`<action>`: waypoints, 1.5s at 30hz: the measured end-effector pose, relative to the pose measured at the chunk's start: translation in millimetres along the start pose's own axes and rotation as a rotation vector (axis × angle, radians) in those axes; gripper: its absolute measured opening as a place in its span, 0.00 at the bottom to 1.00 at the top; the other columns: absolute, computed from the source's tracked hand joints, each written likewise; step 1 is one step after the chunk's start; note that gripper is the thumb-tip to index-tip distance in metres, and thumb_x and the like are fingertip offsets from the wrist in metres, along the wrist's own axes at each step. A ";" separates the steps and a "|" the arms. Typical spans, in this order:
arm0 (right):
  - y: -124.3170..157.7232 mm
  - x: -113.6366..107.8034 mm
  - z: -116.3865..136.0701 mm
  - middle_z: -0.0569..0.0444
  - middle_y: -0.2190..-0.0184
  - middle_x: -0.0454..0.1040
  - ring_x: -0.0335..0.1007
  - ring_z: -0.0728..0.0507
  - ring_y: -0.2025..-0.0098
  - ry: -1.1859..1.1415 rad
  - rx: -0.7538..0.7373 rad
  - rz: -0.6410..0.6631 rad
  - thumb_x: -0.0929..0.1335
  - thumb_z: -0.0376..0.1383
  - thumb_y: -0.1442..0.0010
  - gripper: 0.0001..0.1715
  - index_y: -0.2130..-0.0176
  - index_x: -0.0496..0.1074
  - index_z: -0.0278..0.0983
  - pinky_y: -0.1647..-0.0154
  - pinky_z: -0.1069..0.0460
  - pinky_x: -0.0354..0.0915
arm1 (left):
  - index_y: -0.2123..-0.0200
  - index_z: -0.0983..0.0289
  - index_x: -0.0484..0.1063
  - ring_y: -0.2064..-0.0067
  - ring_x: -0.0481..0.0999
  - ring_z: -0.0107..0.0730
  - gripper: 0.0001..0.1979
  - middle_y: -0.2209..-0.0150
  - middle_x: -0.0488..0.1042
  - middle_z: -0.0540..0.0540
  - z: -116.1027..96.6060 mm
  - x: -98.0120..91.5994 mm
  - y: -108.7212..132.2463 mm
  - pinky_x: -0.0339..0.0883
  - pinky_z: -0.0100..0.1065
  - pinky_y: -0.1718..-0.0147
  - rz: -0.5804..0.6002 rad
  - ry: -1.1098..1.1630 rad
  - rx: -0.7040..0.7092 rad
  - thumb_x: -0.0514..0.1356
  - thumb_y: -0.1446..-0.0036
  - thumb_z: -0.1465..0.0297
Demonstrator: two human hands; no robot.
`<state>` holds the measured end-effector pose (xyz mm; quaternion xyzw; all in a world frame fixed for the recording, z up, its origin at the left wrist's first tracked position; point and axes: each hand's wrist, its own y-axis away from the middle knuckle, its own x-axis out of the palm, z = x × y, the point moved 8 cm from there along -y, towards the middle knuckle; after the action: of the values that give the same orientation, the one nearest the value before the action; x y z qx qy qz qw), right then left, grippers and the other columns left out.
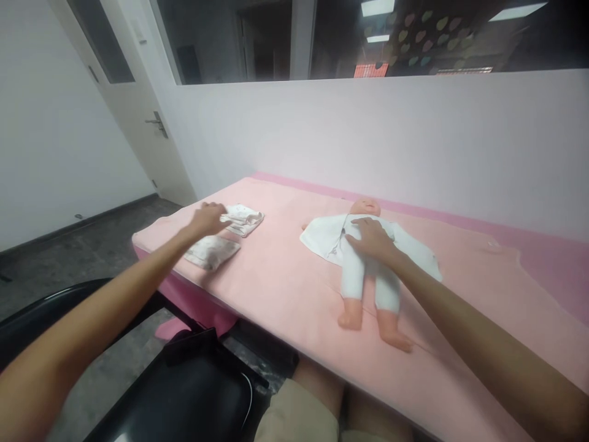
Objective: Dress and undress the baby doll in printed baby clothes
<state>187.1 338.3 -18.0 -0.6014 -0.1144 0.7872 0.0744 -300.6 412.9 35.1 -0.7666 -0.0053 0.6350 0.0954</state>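
A baby doll (pixel 368 270) in white trousers lies on its back on a white garment spread over the pink padded table (pixel 285 288). My right hand (pixel 373 238) rests flat on the doll's chest, fingers stretched out. To the left, two folded pale cloths lie near the table's corner: a far one (pixel 243 220) and a near one (pixel 212 252). My left hand (pixel 208 220) reaches between them, fingers curled at the edge of the far cloth; whether it grips the cloth is unclear.
A black chair (pixel 184 393) stands at the lower left beside the table's edge. A white wall with a dark window runs behind the table. A door with a handle (pixel 156 123) is at the far left. My knees show under the table front.
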 end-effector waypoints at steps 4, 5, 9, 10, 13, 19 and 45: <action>-31.3 11.8 -5.9 0.34 0.34 0.69 0.62 0.29 0.33 -0.005 -0.057 0.106 0.66 0.42 0.34 0.34 0.34 0.68 0.28 0.32 0.39 0.57 | 0.45 0.63 0.76 0.40 0.71 0.48 0.25 0.41 0.75 0.62 -164.2 41.5 21.2 0.59 0.45 0.35 -0.026 0.273 0.435 0.59 0.33 0.51; -38.8 13.2 -6.4 0.35 0.34 0.69 0.64 0.30 0.33 -0.007 -0.068 0.115 0.66 0.41 0.35 0.34 0.35 0.68 0.28 0.32 0.40 0.58 | 0.44 0.63 0.75 0.40 0.71 0.49 0.24 0.41 0.75 0.63 -200.4 53.9 22.8 0.60 0.45 0.36 -0.032 0.309 0.498 0.59 0.33 0.52; -62.7 15.9 -13.8 0.35 0.35 0.71 0.67 0.33 0.34 -0.009 -0.065 0.122 0.67 0.37 0.36 0.33 0.35 0.69 0.28 0.34 0.43 0.61 | 0.41 0.65 0.71 0.38 0.67 0.52 0.24 0.38 0.71 0.65 -304.4 103.7 -0.9 0.62 0.47 0.38 -0.086 0.329 0.524 0.61 0.34 0.57; -66.9 16.4 -16.8 0.35 0.35 0.71 0.67 0.33 0.34 -0.006 -0.057 0.121 0.67 0.37 0.36 0.33 0.35 0.69 0.28 0.34 0.43 0.61 | 0.41 0.65 0.70 0.37 0.66 0.52 0.24 0.38 0.70 0.65 -320.2 114.5 -10.6 0.62 0.48 0.39 -0.105 0.325 0.496 0.61 0.33 0.58; -76.7 19.3 -25.2 0.35 0.36 0.72 0.67 0.32 0.33 0.016 -0.037 0.128 0.67 0.40 0.36 0.35 0.34 0.70 0.29 0.34 0.42 0.61 | 0.40 0.67 0.68 0.39 0.66 0.53 0.22 0.40 0.71 0.66 -347.6 141.8 -33.8 0.61 0.49 0.41 -0.144 0.303 0.421 0.59 0.32 0.61; -94.8 37.3 -24.6 0.32 0.41 0.76 0.71 0.28 0.38 0.089 -0.047 0.182 0.70 0.47 0.39 0.40 0.34 0.71 0.30 0.39 0.41 0.64 | 0.42 0.63 0.71 0.45 0.68 0.51 0.18 0.46 0.75 0.62 -344.3 165.6 -42.9 0.59 0.48 0.43 -0.260 0.304 0.359 0.53 0.29 0.64; -44.4 -28.0 -98.3 0.43 0.41 0.76 0.71 0.32 0.41 -0.573 0.133 -0.347 0.73 0.41 0.51 0.35 0.43 0.74 0.38 0.36 0.39 0.64 | 0.44 0.62 0.70 0.51 0.77 0.48 0.16 0.54 0.79 0.62 -318.9 181.0 -58.2 0.65 0.41 0.52 -0.160 0.441 0.166 0.46 0.25 0.67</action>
<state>288.4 382.8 -4.6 -0.3211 -0.1797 0.9055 0.2113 51.8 448.9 -76.2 -0.8733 0.0071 0.4409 0.2070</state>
